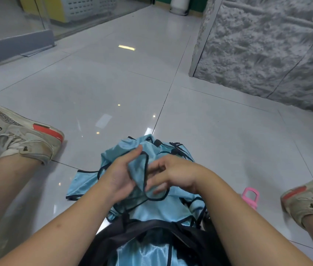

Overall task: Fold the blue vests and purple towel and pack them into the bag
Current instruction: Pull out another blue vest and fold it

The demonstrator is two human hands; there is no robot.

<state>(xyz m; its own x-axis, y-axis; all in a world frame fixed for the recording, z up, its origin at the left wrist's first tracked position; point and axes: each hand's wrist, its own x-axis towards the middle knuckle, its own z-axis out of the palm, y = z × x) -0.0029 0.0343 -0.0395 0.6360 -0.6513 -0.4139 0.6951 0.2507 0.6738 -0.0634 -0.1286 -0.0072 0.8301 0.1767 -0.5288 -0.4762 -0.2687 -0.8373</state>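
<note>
While your left hand (120, 173) and right hand (172, 174) pinch a blue vest (138, 169) at lower centre of the frame above the black bag (151, 233), hold its dark-bound edges, since the thin slippery mesh looks limp.

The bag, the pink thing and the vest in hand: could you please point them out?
bag (132, 230): head view, black rim.
pink thing (250, 196): head view, its loop.
vest (138, 169): head view, held fold.

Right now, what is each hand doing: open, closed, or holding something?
Left hand: pinches a blue vest.
Right hand: fingers curled on the same vest's edge.
</note>
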